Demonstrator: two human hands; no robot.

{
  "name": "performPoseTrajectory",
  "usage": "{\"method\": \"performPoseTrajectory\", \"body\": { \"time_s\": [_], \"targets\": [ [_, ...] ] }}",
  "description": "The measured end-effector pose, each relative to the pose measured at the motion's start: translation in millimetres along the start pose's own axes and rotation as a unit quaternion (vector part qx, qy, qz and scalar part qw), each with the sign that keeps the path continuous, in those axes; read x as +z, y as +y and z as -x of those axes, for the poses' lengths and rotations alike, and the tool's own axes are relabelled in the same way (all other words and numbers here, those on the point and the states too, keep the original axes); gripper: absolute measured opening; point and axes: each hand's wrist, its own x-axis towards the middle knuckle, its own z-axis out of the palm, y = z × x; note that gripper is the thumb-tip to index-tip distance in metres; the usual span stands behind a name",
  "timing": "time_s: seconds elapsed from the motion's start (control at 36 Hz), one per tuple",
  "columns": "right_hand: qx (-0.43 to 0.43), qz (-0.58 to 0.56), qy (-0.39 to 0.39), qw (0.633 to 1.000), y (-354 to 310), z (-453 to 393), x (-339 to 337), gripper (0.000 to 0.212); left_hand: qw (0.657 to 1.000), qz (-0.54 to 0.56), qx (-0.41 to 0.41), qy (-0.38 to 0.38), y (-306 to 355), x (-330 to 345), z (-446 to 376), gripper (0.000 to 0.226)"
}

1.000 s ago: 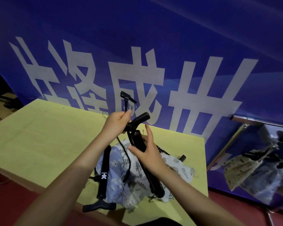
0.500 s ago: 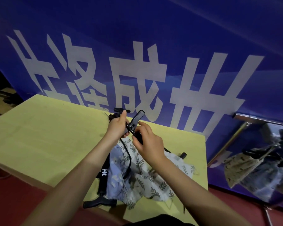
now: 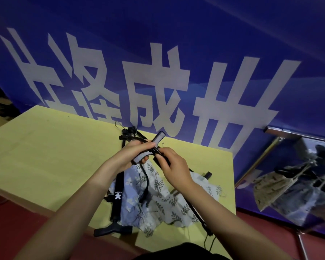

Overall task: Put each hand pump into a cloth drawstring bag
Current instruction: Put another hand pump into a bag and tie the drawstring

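Pump handle (image 3: pixel 152 148) lower now, both hands' fingers around it.

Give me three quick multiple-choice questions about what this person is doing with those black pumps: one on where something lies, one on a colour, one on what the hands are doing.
1. Where does the second hand pump lie?
A. On the table beside the floral bags
B. On the floor
C. Inside a bag

2. What colour is the table?
A. White
B. Yellow-green
C. Red

3. What are the hands doing?
A. Both rest flat on the table
B. Both grip the held pump
C. One holds a bag open

Answers:
1 A, it lies flat by the cloth bags' left edge.
2 B, the tabletop is yellow-green.
3 B, the left hand and right hand curl around it above the bags.
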Motion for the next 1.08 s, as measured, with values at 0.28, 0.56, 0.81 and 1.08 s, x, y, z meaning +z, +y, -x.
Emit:
{"method": "performPoseTrajectory", "body": {
  "time_s": [0.28,0.56,0.81,1.08],
  "targets": [
    [0.230,-0.249,-0.069,0.938,8.2,5.7,-14.7,0.045,0.991,-0.048,0.035,0.117,-16.7,15.2,-1.5,0.008],
    [0.286,-0.211,-0.209,0.911,59.3,66.3,-27.7,0.056,0.983,-0.170,-0.020,0.066,-25.0,6.1,-2.7,0.048],
    [0.326,-0.244,-0.165,0.898,58.3,65.3,-31.7,0.035,0.951,-0.306,-0.012,0.033,-17.4,18.2,-24.4,0.038],
    [0.345,-0.199,-0.073,0.914,74.6,74.3,-43.4,0.032,0.968,-0.227,-0.006,0.106,-44.2,56.7,-50.7,0.029]
  ]
}}
